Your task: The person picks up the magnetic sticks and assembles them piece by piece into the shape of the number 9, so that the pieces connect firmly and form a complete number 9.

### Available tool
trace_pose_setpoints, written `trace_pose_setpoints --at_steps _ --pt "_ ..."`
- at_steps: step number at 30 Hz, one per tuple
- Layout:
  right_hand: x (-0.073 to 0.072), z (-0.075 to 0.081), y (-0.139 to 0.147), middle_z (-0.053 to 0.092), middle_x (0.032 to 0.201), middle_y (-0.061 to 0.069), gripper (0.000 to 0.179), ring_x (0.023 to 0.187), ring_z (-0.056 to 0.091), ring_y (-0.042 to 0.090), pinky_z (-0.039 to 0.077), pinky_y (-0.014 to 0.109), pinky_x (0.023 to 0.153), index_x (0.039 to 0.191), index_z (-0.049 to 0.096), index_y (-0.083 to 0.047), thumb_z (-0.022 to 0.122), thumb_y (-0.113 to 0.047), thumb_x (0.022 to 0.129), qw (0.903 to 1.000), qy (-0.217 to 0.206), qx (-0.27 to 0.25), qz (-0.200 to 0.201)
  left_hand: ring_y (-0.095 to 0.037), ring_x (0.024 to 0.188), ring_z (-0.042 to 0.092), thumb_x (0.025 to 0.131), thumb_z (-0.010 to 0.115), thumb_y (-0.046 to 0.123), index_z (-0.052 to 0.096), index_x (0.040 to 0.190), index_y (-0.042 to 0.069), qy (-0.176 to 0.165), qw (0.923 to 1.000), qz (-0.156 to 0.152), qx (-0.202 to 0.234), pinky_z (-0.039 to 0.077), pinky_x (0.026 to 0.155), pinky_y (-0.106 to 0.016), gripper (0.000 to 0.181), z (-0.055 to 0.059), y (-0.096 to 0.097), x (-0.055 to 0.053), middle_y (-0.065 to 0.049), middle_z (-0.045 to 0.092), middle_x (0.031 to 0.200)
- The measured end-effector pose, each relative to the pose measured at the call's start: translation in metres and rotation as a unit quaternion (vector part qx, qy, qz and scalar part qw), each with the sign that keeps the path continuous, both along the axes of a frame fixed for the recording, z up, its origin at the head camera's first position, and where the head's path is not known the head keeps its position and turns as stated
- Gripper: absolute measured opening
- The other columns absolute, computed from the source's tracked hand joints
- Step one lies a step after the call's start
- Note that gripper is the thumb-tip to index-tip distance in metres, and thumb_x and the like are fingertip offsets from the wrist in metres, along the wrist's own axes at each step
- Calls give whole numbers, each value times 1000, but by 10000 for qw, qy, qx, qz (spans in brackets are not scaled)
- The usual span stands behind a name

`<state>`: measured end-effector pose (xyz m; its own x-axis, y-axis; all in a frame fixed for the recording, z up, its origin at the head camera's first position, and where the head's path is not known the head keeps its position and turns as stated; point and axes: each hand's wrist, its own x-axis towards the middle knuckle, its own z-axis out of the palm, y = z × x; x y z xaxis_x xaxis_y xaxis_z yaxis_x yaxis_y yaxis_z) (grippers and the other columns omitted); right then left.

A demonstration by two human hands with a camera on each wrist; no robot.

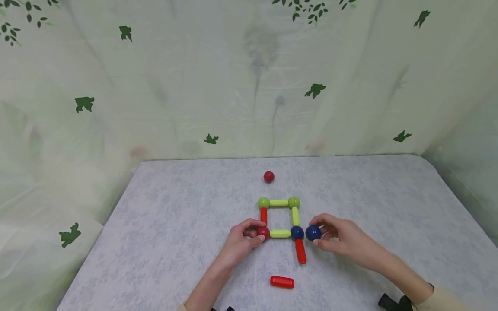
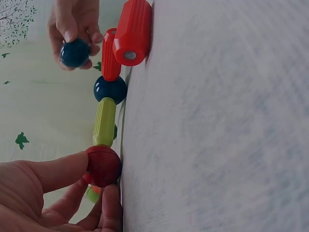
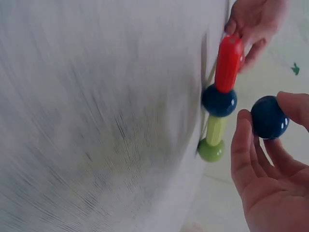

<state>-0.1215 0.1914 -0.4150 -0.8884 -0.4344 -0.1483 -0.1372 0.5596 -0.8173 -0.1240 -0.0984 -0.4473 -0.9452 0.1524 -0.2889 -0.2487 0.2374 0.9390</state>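
Note:
A square of rods and balls lies on the table: two green balls (image 1: 263, 202) at the back, a red ball (image 1: 263, 233) and a blue ball (image 1: 297, 233) at the front. Yellow-green rods (image 1: 280, 233) make three sides and a red rod (image 1: 263, 215) the left one. Another red rod (image 1: 301, 252) sticks out toward the front from the blue corner ball. My left hand (image 1: 241, 240) pinches the red corner ball between thumb and fingers. To the right of the square, my right hand (image 1: 337, 233) holds a loose blue ball (image 3: 269, 117) in its fingertips, raised above the table.
One loose red rod (image 1: 282, 282) lies in front of the square. Behind the square sits a loose red ball (image 1: 269, 176). A black object (image 1: 393, 303) shows by the right wrist. A leaf-patterned curtain (image 1: 241, 86) hangs behind the table.

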Motion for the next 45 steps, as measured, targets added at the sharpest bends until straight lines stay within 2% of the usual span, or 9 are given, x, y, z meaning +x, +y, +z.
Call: trace_pose_setpoints --at_steps 6,12,19,29,40,45 --pt "29 -4 -2 64 104 -5 37 83 61 11 53 25 73 118 61 -14 76 -27 87 9985 -371 55 387 -22 90 50 87 70 1 67 118 9 8 10000 43 -70 46 69 -30 32 -1 -1 0 -8 58 103" --pt "43 -15 -13 62 105 -8 39 79 59 10 52 24 71 123 59 -20 75 -26 88 9940 -731 138 795 -22 91 50 87 70 2 68 117 11 -23 9999 57 -144 47 69 -30 31 -1 -2 -2 -7 58 101" --pt "47 -23 -20 57 95 -10 37 74 55 10 48 25 63 125 63 -24 72 -30 90 9938 -643 293 864 -22 89 51 87 70 2 68 116 10 41 9999 14 -119 46 70 -30 31 -2 0 -1 -7 58 101" --pt "47 -31 -14 56 101 -3 29 80 55 13 47 25 65 126 63 -26 63 -30 97 9914 -856 -298 944 -21 88 51 87 70 2 67 117 10 -24 9999 38 -142 46 67 -27 31 -1 1 -1 -7 59 105" --pt "48 -35 -17 54 102 0 29 80 54 15 45 25 64 126 61 -28 63 -29 97 9898 -1005 -532 855 -20 86 51 87 70 1 68 116 8 225 9997 10 -41 45 68 -28 30 -1 2 0 -7 60 102" --pt "48 -36 -18 54 101 0 29 80 53 16 45 25 63 126 60 -28 64 -28 97 9894 -1064 -554 823 -21 92 52 88 69 4 66 122 11 324 9991 -74 -244 47 71 -29 34 -1 0 5 -7 59 109"
